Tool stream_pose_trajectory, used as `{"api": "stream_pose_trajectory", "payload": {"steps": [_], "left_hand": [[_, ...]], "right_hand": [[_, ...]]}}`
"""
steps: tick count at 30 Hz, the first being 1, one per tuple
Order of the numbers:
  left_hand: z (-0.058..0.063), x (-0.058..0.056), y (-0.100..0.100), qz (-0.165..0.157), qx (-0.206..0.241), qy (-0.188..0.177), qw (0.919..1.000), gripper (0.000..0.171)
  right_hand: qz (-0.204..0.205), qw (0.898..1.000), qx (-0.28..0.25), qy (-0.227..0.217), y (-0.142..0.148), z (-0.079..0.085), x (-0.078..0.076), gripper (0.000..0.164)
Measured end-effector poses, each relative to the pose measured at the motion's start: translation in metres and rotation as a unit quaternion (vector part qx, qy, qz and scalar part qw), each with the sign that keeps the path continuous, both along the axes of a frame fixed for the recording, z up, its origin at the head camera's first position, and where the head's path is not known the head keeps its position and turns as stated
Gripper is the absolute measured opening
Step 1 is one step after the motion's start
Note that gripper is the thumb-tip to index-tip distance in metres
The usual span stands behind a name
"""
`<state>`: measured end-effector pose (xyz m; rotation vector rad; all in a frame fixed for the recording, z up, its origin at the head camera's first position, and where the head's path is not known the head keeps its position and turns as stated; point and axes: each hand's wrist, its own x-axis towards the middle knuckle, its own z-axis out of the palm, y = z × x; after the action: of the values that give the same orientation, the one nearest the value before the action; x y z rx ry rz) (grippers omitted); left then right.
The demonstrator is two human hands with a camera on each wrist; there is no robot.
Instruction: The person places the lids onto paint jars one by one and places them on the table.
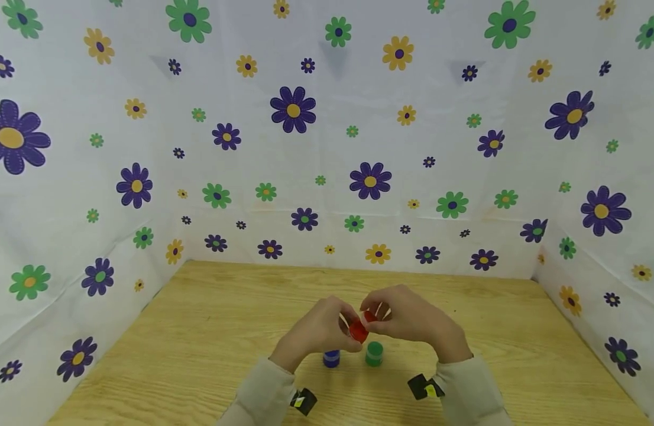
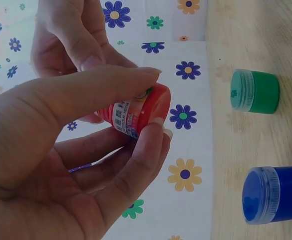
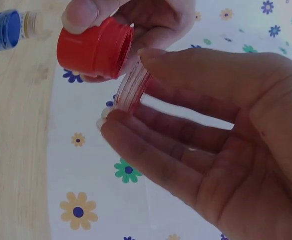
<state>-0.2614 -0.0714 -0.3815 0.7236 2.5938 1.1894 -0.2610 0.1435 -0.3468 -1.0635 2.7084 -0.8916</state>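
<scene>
My left hand [image 1: 327, 328] grips a small red paint jar [image 2: 153, 107] between thumb and fingers, its printed label showing in the left wrist view. The jar is tilted, and its open threaded mouth faces my right hand [image 1: 409, 316]. That hand pinches a clear ribbed lid [image 3: 132, 89] by its edge, just off the jar's mouth in the right wrist view. Below the hands, a blue paint jar [image 1: 331, 358] and a green paint jar [image 1: 374, 354] stand on the table, both with clear lids on.
The wooden table [image 1: 226, 343] runs back to a white flower-printed cloth [image 1: 337, 148], which also rises at the left and right sides. In the right wrist view a small yellowish ribbed thing [image 3: 30, 24] shows beside the blue jar, mostly hidden.
</scene>
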Motion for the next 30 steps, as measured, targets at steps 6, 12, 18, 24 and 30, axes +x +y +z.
{"api": "stream_pose_trajectory", "payload": {"steps": [6,12,18,24,30], "left_hand": [[0.004,0.002,0.001,-0.005,0.003,0.007,1.0,0.023],[0.006,0.005,0.002,-0.012,0.006,0.009,0.9999,0.023],[0.008,0.008,0.001,-0.016,0.007,0.017,0.9997,0.025],[0.009,0.008,-0.001,-0.024,0.02,0.016,0.9994,0.025],[0.008,0.009,-0.001,-0.03,0.029,0.013,0.999,0.024]], "right_hand": [[0.03,0.999,-0.031,0.005,-0.002,0.002,0.005,0.02],[0.037,0.999,-0.028,0.002,-0.005,0.005,0.011,0.022],[0.039,0.999,-0.024,-0.006,-0.007,0.005,0.014,0.022],[0.04,0.999,-0.017,-0.006,-0.008,0.004,0.013,0.023],[0.038,0.999,-0.001,0.001,-0.01,0.004,0.012,0.019]]}}
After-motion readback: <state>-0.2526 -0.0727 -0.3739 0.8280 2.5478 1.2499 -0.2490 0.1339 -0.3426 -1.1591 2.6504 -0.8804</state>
